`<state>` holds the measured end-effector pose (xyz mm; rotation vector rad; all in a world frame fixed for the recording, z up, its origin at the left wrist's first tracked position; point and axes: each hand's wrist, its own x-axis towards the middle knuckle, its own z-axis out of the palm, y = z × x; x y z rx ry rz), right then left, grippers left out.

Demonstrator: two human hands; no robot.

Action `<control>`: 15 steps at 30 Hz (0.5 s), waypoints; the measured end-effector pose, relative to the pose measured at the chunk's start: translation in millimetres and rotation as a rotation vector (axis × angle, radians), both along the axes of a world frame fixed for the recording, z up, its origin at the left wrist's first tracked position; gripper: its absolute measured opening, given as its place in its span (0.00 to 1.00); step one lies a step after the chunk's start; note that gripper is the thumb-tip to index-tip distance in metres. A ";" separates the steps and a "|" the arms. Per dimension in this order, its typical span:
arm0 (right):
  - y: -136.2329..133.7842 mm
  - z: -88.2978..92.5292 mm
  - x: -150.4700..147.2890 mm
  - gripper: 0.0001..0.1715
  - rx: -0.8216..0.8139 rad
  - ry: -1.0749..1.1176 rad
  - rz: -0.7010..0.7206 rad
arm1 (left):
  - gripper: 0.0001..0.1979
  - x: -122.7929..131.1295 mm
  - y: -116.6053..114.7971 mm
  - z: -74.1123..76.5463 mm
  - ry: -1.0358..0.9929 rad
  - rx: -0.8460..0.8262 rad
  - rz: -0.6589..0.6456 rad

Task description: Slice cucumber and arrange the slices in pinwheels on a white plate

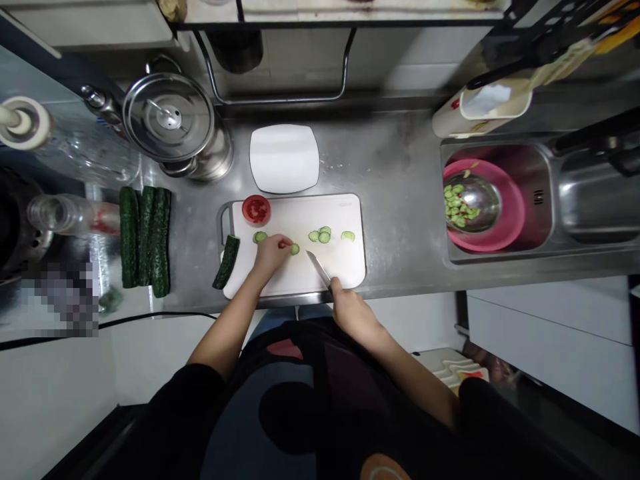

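Observation:
My left hand (271, 256) is over the white cutting board (300, 277), its fingers pinched together beside a round cucumber slice (295, 249). A reddish spot shows at the fingertips; whether it is a held piece, I cannot make out. My right hand (353, 308) grips a knife (319, 268) by its dark handle, the blade lying low over the board and pointing up-left. Further cucumber slices (324, 235) lie to the right, and others beyond my left wrist. A small red bowl (256, 210) with red contents sits at the board's upper left. A dark green cucumber piece (228, 262) rests across its left edge.
Whole cucumbers (145, 240) lie left on the steel counter, near a lidded steel pot (170, 120) and a clear bottle (65, 213). Behind the board is a white tray (284, 159). In the right-hand sink, a pink basin (515, 210) holds a metal bowl (487, 203) with green-and-red pieces.

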<state>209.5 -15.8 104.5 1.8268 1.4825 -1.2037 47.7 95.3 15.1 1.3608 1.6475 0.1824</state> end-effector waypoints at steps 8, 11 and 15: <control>10.9 0.2 -8.7 0.27 -0.008 0.017 0.029 | 0.07 -8.7 -16.9 -5.1 0.065 0.162 -0.069; 13.2 0.6 -11.6 0.27 -0.007 0.006 0.038 | 0.07 -11.4 -29.8 -10.8 0.104 0.323 -0.095; 12.9 -0.7 -16.5 0.28 0.026 0.007 0.088 | 0.07 -14.4 -52.8 -23.4 0.102 0.461 -0.119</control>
